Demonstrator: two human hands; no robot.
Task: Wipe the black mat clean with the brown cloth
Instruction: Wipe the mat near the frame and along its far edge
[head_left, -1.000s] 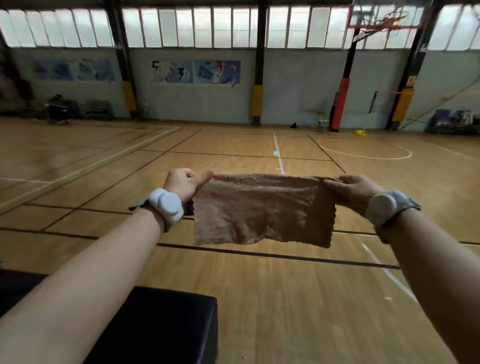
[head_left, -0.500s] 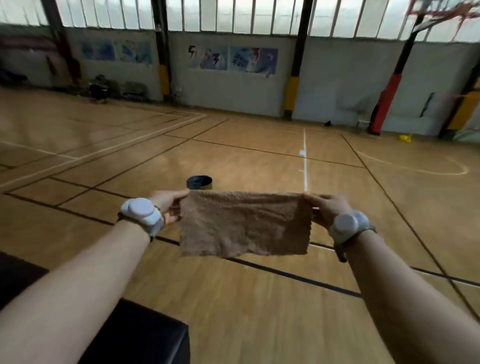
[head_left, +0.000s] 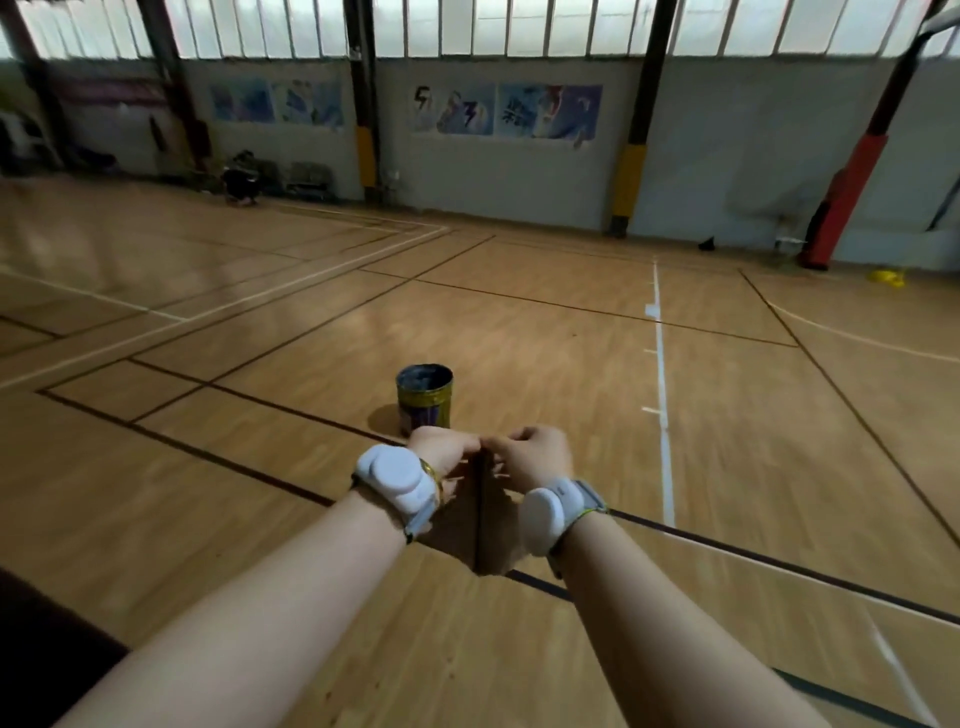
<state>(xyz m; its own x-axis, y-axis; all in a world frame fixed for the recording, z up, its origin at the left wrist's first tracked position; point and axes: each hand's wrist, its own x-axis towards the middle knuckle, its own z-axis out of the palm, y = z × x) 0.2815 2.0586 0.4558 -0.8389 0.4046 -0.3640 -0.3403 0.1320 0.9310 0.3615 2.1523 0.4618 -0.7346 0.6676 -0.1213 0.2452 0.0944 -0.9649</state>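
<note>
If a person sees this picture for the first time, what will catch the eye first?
First, the left hand and right hand, meeting at centre and pinching the folded brown cloth that hangs between the wrists. Just beyond them an open tin can stands on the wooden gym floor. A dark edge of the black mat shows at lower left.

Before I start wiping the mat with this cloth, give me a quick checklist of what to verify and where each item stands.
1. Left hand holds the cloth: ok, fingers pinch its top edge.
2. Right hand holds the cloth: ok, pinching beside the left.
3. Cloth folded for wiping: ok, it hangs doubled between the wrists.
4. Mat in view: not ok, only a dark corner shows at lower left.
5. Cloth touching the mat: not ok, it hangs over the wooden floor.
6. Can out of the way: ok, it stands on the floor beyond the hands.
</note>
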